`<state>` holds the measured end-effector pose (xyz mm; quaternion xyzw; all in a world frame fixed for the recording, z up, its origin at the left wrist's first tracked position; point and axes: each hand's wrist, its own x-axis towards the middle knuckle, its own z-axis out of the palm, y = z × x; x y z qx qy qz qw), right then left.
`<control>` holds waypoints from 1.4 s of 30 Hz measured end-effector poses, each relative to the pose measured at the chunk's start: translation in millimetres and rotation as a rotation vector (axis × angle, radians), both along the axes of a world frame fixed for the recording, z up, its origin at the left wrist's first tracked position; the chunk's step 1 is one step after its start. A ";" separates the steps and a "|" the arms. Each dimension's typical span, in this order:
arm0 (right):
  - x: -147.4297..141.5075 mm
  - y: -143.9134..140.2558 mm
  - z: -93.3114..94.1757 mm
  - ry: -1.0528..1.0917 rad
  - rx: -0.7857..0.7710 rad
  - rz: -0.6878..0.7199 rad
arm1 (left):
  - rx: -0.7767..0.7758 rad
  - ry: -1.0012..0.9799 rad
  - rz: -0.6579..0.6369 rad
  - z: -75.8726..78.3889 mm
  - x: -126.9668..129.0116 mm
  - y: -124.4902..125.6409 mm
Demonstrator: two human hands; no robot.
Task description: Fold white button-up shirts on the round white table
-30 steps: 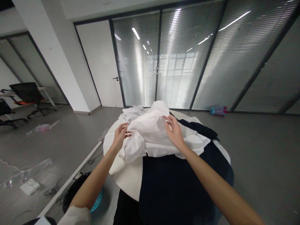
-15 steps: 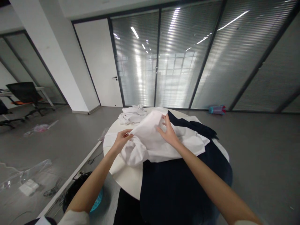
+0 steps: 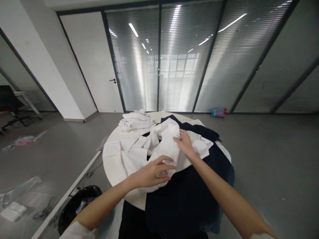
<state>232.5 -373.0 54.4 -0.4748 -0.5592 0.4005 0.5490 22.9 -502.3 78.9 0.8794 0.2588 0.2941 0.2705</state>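
Observation:
A crumpled white garment (image 3: 165, 146) lies across a round white table (image 3: 136, 199), its loose cloth spreading toward the left rim. My left hand (image 3: 154, 171) is over its near part, fingers spread apart, not gripping. My right hand (image 3: 185, 144) is at the garment's raised upper fold, the thumb in front and the cloth between thumb and fingers; some fingertips are hidden. Dark navy cloth (image 3: 181, 205) lies beneath the white garment and hangs over the table's near edge. More navy cloth (image 3: 201, 131) is bunched on the far right.
Another white cloth pile (image 3: 136, 122) sits at the table's far left. On the floor are a black-lined bin (image 3: 77, 205), clear plastic wrapping (image 3: 22, 189), cables (image 3: 45, 209) and a blue-and-pink striped object (image 3: 219, 112). A glass partition (image 3: 179, 73) and white door (image 3: 92, 63) stand behind.
My left hand has let go of the garment's left side and moved right and nearer, opening. The white cloth now spreads further left. The view has shifted slightly to the right.

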 end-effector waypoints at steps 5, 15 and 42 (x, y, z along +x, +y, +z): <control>61.5 -18.6 -8.6 0.210 -0.003 -0.151 | 0.010 -0.123 0.371 -9.9 -28.1 28.9; 112.0 -38.1 -24.4 -0.259 0.069 -0.398 | -0.006 0.351 0.670 -44.7 -66.8 87.0; 144.6 20.6 79.2 -0.452 0.501 -0.545 | 0.465 0.404 0.911 62.7 -39.9 70.2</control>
